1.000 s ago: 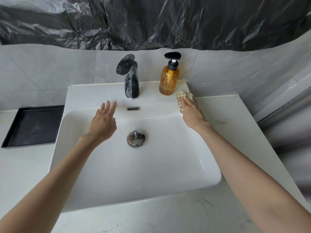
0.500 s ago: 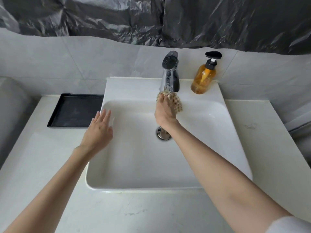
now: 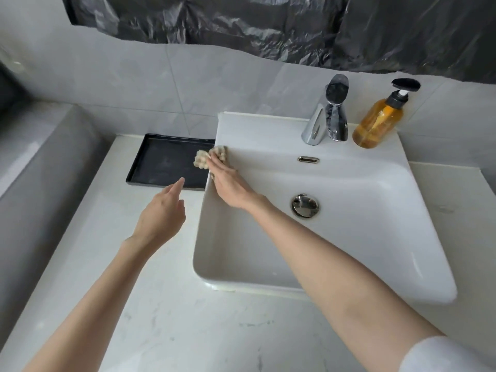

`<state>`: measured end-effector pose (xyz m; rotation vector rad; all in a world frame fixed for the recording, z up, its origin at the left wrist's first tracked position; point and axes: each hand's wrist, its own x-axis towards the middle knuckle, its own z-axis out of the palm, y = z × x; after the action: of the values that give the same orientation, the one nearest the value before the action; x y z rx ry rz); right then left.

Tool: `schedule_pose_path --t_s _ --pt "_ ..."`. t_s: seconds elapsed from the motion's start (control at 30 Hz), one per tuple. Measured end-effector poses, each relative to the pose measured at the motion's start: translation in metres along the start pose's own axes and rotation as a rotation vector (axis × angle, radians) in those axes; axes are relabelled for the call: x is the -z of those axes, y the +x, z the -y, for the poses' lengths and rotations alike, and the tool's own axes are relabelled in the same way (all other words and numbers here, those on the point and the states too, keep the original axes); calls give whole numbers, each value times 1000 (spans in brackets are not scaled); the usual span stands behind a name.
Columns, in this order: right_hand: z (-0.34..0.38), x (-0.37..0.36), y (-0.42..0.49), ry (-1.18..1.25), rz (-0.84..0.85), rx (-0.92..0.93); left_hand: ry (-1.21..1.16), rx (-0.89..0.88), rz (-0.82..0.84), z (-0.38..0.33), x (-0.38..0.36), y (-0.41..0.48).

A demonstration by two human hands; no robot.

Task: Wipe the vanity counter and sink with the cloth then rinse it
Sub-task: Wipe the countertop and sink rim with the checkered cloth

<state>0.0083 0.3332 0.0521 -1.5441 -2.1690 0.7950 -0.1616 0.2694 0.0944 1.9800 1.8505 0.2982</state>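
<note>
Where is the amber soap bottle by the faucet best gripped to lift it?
Probably round the amber body of the soap bottle, from the front or right: it stands upright, with the faucet close on its left and the wall behind.

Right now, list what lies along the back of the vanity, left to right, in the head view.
Black tray → cloth → faucet → soap bottle

No text, label or number could be read; the amber soap dispenser bottle (image 3: 378, 124) seemed to be unlabelled.
</note>
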Motion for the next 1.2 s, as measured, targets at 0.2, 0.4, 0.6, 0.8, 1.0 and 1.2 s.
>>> schedule_pose_path --t_s 0.2,0.4,0.6,0.8,1.0,1.2 --pt "31 -3 -79 87 126 174 -35 -19 -53 7 14 -23" --pt "55 -27 -159 165 285 199 -110 -76 -4 -1 4 -52" --pt "50 -11 -186 62 294 154 -98 -97 -6 -21 3 -75" --pt "-17 41 -260 -10 158 37 -97 -153 -43 -63 -10 -90" --pt "-78 91 -339 -44 -46 -203 -92 -246 34 -126 -48 -103" --pt "-121 117 -387 -98 -321 -356 -27 -358 104 -174 -75 -115"
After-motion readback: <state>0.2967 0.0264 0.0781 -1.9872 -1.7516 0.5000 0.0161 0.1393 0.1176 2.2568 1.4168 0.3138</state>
